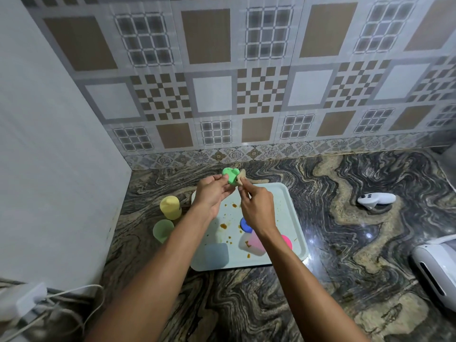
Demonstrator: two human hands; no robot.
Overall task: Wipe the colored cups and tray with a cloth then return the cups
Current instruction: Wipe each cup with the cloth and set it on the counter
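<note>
My left hand (213, 192) and my right hand (256, 206) are raised over the far end of the pale tray (292, 218). Together they hold a small green piece (230, 176) with a beige bit of cloth (241, 180) pressed against it by my right fingers. The tray carries brown stains, a blue cup (217, 253), a pink cup (255, 243) lying on its side, a blue lid (244, 224) and a pink lid (287, 241). A yellow cup (169, 207) and a pale green cup (162, 230) stand upside down on the counter left of the tray.
The marble counter (345, 243) meets a tiled wall at the back and a white panel on the left. A white controller (375, 199) lies at the right, a white appliance (436, 270) at the right edge, and a power adapter with cables (32, 299) at the lower left.
</note>
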